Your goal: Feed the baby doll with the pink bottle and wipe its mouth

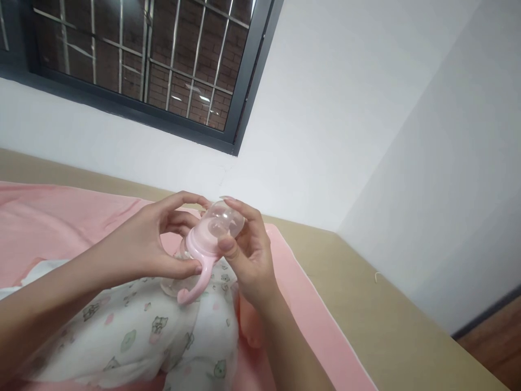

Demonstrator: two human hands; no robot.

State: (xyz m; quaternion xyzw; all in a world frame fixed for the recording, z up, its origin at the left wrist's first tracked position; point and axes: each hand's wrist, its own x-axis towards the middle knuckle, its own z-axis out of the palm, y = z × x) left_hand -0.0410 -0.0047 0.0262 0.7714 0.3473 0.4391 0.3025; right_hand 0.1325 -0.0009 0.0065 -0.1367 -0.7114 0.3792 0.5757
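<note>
A clear baby bottle (203,239) with a pink collar and a curved pink handle (199,285) is held tilted between both hands. My left hand (163,233) is closed around its collar and body, the thumb on the top of the handle. With thumb and fingers, my right hand (250,244) grips the transparent dome cap (226,214) over the teat end. Below lies white clothing (163,331) printed with small animals. A peach-coloured limb (249,323), apparently a doll's, shows beside it, partly hidden by my right wrist.
A pink cloth (61,217) is spread under the clothing on a beige surface (345,282). Behind rise a white wall (325,108) and a dark-framed window (236,130) with metal bars. A small pale hook-shaped piece (376,277) is at the surface's right edge.
</note>
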